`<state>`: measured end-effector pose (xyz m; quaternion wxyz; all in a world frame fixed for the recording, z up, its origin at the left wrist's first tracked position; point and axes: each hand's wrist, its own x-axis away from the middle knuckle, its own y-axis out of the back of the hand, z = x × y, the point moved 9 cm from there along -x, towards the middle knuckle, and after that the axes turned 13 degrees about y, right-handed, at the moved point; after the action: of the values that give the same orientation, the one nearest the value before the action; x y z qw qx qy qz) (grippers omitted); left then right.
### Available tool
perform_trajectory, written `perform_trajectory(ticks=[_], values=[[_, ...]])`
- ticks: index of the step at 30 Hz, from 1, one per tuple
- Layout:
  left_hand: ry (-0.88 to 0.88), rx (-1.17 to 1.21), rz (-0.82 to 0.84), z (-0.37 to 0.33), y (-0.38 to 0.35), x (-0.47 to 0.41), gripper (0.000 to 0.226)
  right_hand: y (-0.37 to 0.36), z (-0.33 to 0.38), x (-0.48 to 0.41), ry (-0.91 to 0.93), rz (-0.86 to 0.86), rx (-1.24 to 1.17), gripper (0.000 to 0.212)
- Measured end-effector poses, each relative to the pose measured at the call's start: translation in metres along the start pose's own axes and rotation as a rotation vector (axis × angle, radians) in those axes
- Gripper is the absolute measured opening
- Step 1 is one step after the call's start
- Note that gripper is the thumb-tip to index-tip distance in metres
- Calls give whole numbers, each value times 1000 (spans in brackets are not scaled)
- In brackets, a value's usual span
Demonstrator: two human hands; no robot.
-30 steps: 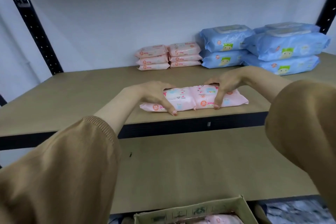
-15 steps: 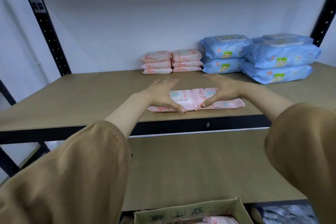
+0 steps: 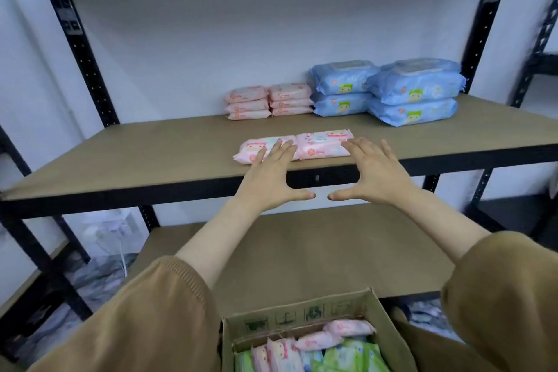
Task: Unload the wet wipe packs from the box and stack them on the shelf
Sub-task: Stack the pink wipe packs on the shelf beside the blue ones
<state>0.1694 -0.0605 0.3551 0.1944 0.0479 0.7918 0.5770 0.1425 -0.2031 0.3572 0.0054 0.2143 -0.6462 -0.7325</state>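
Packs [image 3: 314, 146], two pink ones side by side, lie near the front edge of the shelf [image 3: 151, 160]. Left hand [image 3: 271, 181] and right hand [image 3: 374, 175] hover before them, fingers spread, holding nothing.

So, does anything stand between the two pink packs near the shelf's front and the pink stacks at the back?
Nothing visible does. Only bare shelf board lies between the front pink packs and the pink stacks behind them.
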Motion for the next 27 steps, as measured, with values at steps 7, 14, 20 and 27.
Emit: perform_trajectory(ticks=[7,14,20,27], values=[[2,-50,92,-9,-68,41,97,-54,9,52,-56,57,-36,103],[69,-75,234,12,-145,75,97,-134,9,91,-115,178,-91,103],[187,-100,398,47,-215,105,96,-212,4,124,-193,313,-141,102],[260,-140,566,79,-290,138,95,-294,-4,158,-259,491,-159,101]])
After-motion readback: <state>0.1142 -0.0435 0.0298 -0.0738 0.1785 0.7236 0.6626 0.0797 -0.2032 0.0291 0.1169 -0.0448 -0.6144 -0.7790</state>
